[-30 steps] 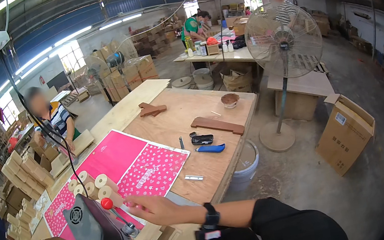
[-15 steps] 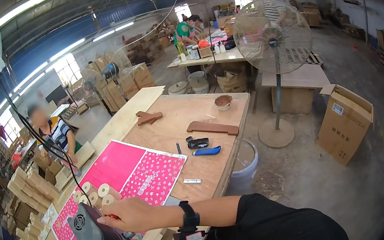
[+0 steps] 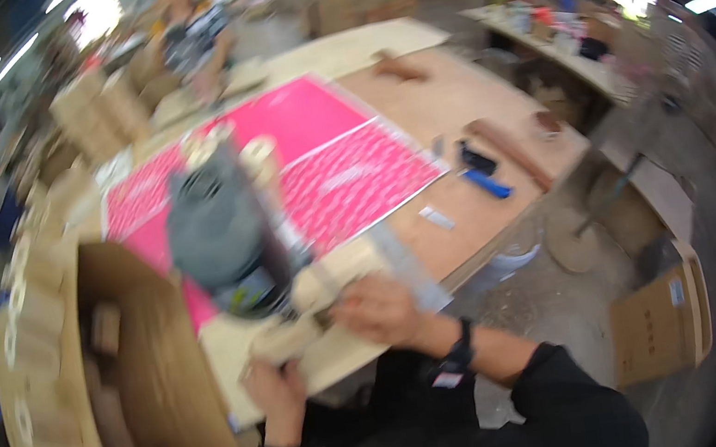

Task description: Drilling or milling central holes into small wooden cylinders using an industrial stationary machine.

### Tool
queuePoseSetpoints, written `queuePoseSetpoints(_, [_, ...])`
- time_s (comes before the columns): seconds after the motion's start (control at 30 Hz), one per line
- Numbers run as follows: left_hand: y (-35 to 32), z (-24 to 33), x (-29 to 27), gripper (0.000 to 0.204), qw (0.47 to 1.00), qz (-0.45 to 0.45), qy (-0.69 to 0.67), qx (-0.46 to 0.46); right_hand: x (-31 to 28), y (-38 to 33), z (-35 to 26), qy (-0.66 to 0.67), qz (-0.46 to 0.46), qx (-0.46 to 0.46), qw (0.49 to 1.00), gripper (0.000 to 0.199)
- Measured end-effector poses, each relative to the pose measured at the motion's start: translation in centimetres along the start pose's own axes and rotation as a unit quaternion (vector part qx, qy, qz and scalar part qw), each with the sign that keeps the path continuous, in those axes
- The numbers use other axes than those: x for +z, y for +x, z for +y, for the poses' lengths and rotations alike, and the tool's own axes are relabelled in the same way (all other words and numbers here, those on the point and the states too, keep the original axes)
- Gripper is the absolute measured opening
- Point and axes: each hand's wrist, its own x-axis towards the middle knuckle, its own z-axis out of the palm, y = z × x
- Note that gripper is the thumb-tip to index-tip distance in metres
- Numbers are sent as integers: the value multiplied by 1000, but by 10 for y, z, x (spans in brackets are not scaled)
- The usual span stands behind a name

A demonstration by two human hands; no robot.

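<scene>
The picture is blurred by motion. On the near table edge stands a grey power drill on a stand (image 3: 223, 231), its lower end over the worktop. In front of it lies a pale wooden block (image 3: 287, 338). My left hand (image 3: 274, 388) is closed on the near-left end of this block. My right hand (image 3: 380, 312) is at the block's right side, fingers curled together; whatever they hold is hidden in the smear. Pale wooden cylinders (image 3: 260, 156) stand behind the drill on a pink printed sheet (image 3: 353, 191).
An open cardboard box (image 3: 158, 349) stands left of my left hand. Further right on the table (image 3: 411, 117) lie a blue-handled tool (image 3: 488, 184), a black object (image 3: 477, 158) and a brown wooden strip (image 3: 511, 152). A person (image 3: 198, 38) is across the table. Another carton (image 3: 659, 321) sits on the floor.
My right hand has left the drill's red handle and moved down to the block. My left hand has come further into view. The view has swung down and to the left.
</scene>
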Motion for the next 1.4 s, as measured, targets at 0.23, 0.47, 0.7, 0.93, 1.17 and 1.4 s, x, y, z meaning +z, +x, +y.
queuePoseSetpoints(0.23, [4, 7, -4, 65, 997, 42, 54, -35, -28, 165, -1, 15, -100, 249, 963, 29])
queuePoseSetpoints(0.47, [5, 11, -9, 68, 998, 24, 35, -48, -15, 193, 28, 107, -157, 305, 933, 44])
queuePoseSetpoints(0.7, [17, 42, 8, 74, 999, 1, 10, -47, -31, 186, 8, 86, -131, 305, 939, 38])
queuePoseSetpoints(0.93, [17, 43, 7, 73, 998, 7, 25, -49, -36, 142, -9, 95, -39, 249, 963, 20])
queuePoseSetpoints(1.17, [10, 38, 14, 67, 999, -3, 3, -54, -4, 17, -15, 35, -10, 19, 999, 19])
queuePoseSetpoints(1.4, [13, 43, 15, 55, 998, 28, -24, -57, -26, 67, -5, 63, 29, -44, 997, 15])
